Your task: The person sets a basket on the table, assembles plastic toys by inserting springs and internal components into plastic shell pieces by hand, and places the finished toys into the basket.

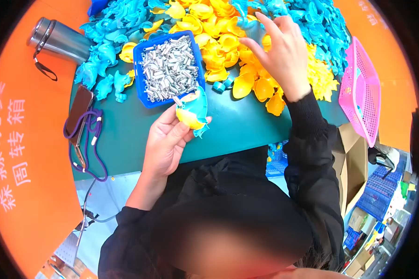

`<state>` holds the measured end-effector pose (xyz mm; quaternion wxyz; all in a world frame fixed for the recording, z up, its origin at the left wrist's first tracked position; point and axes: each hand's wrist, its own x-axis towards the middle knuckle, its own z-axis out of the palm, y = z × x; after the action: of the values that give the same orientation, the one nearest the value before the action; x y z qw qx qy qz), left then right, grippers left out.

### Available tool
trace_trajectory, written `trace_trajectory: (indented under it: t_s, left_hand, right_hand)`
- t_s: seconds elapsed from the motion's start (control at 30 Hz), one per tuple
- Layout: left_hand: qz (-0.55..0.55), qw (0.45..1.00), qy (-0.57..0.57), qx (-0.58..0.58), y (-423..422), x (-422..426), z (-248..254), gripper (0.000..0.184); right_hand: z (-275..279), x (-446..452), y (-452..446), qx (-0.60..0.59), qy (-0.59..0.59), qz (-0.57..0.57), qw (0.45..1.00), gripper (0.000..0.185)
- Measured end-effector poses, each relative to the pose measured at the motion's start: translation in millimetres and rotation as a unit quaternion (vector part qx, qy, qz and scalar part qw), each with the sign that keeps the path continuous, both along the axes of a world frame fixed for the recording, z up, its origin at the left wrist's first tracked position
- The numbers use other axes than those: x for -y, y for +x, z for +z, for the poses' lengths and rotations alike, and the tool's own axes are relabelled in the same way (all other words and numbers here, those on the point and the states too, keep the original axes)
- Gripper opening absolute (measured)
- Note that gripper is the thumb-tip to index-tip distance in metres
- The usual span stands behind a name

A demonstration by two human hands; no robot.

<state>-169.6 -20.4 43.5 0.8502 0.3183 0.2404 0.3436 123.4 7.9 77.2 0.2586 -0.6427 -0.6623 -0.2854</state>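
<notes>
My left hand (165,142) grips a toy shell part (191,118), yellow on the near side and teal behind, between thumb and fingers. A small metal spring (177,101) sticks out at its upper left edge. The part is just below the near rim of a blue tray (146,103) filled with metal springs (168,69). Over the heap of yellow shell pieces (226,44), my right hand (284,53) reaches out with thumb and index finger spread apart. A blurred teal piece (254,30) shows between them; no firm grip on it is visible.
Teal pieces (319,28) are heaped at the back, with small yellow pieces (320,74) at right. A pink basket (358,93) stands at the right edge. On the left lie a steel bottle (63,41) and a phone (79,109) with a purple cord. A cardboard box (354,162) stands right.
</notes>
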Motion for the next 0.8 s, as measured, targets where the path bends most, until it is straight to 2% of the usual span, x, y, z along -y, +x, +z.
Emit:
trace_trajectory:
  t_s: [0.1, 0.13, 0.23, 0.27, 0.37, 0.4, 0.43, 0.5, 0.6, 0.7, 0.73, 0.8]
  left_hand:
    - [0.001, 1.000, 0.017, 0.001, 0, -1, 4, 0.051]
    - [0.009, 1.000, 0.019, -0.001, 0, -1, 6, 0.051]
    - [0.040, 0.999, 0.029, -0.004, -3, -4, 5, 0.053]
    - [0.052, 0.998, 0.032, -0.003, -3, -4, 4, 0.054]
    - [0.064, 0.996, -0.001, 0.058, 0, -4, 0, 0.048]
    - [0.056, 0.995, 0.002, 0.084, 2, -3, 0, 0.048]
    - [0.057, 0.995, -0.002, 0.080, 4, -1, -2, 0.048]
    - [0.059, 0.995, -0.006, 0.075, 8, 0, -5, 0.048]
    - [0.075, 0.995, 0.006, 0.059, 13, 2, -10, 0.048]
    - [0.078, 0.995, 0.012, 0.068, 11, 3, -14, 0.049]
    - [0.081, 0.994, 0.009, 0.073, 10, 4, -15, 0.049]
    - [0.079, 0.993, 0.011, 0.082, 10, 6, -14, 0.050]
  right_hand:
    - [-12, -10, -3, -0.003, -0.038, -0.029, 0.999, 0.047]
    - [-9, -7, -4, -0.021, -0.059, -0.013, 0.998, 0.041]
    - [3, 8, -10, -0.048, -0.036, 0.084, 0.995, 0.042]
    - [7, 16, -18, -0.106, -0.052, 0.111, 0.987, 0.034]
    - [6, 45, -43, -0.222, -0.131, 0.217, 0.941, 0.029]
    - [-3, 54, -53, -0.230, -0.133, 0.215, 0.940, 0.028]
    - [-7, 61, -58, -0.155, -0.142, 0.210, 0.955, 0.035]
    - [-19, 67, -68, -0.144, -0.187, 0.196, 0.952, 0.038]
    - [-33, 69, -74, -0.251, -0.172, 0.227, 0.925, 0.034]
    - [-27, 70, -85, -0.389, -0.142, 0.253, 0.874, 0.030]
    - [-23, 73, -87, -0.439, -0.154, 0.266, 0.844, 0.032]
    - [-29, 72, -98, -0.569, -0.093, 0.302, 0.759, 0.037]
